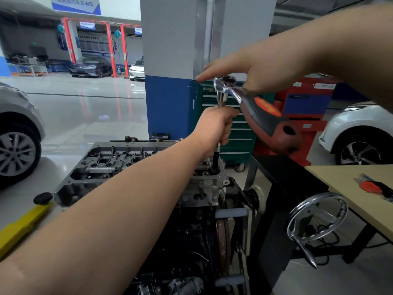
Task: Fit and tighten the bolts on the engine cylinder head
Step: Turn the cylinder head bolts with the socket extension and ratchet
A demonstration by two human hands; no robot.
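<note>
The grey engine cylinder head (pixel 110 165) sits on top of the engine on a stand. A ratchet wrench (pixel 261 116) with a red and black handle stands on a long extension bar that drops into a hole at the head's right end (pixel 215 167). My left hand (pixel 214 124) grips the extension bar below the ratchet head. My right hand (pixel 244 69) rests over the chrome ratchet head, fingers stretched out to the left. The socket and bolt at the bar's foot are hidden in the hole.
A chrome handwheel (pixel 316 218) on the engine stand juts out at the right. A beige table (pixel 361 188) carries a red hex key set (pixel 374 186). A yellow lift arm (pixel 23 224) lies at lower left. A green tool cabinet (pixel 238 133) and a pillar stand behind.
</note>
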